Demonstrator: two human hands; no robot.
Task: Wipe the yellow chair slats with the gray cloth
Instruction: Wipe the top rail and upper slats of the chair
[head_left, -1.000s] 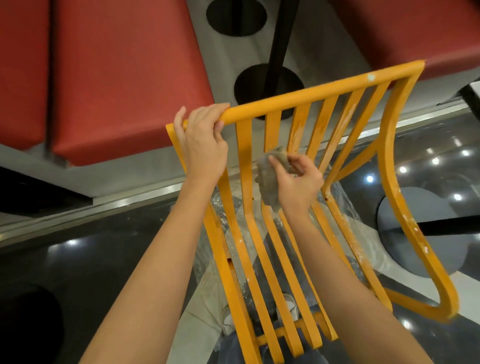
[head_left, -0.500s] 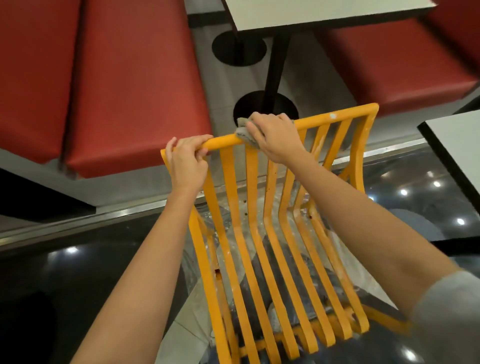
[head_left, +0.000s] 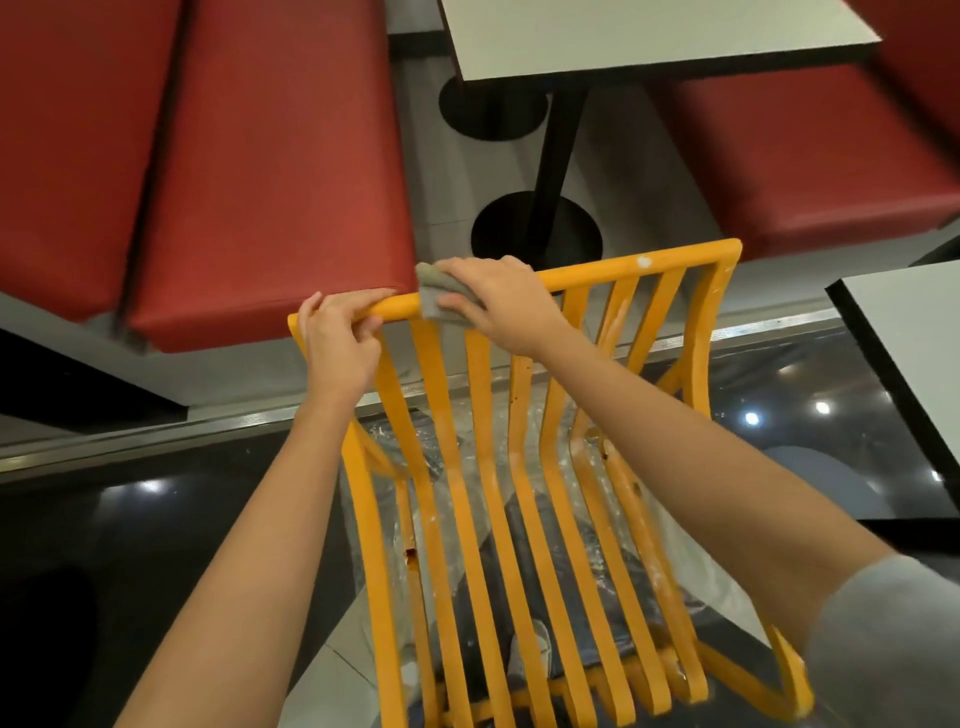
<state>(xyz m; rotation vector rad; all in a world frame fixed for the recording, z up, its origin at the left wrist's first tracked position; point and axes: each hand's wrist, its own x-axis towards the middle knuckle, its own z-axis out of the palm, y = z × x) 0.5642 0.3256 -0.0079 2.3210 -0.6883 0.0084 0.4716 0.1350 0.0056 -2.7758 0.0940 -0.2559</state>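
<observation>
**Cloth pressed on the chair's top rail**

The cloth is draped over the top rail of the chair, just left of the middle. It is pinned there under the right hand, whose fingers are curled down over it; its left edge is left uncovered. The rail's left end is gripped by the closed left hand, just beside the cloth. The slats are streaked with white marks.

Restaurant, red booth seats, pedestal tables
</observation>
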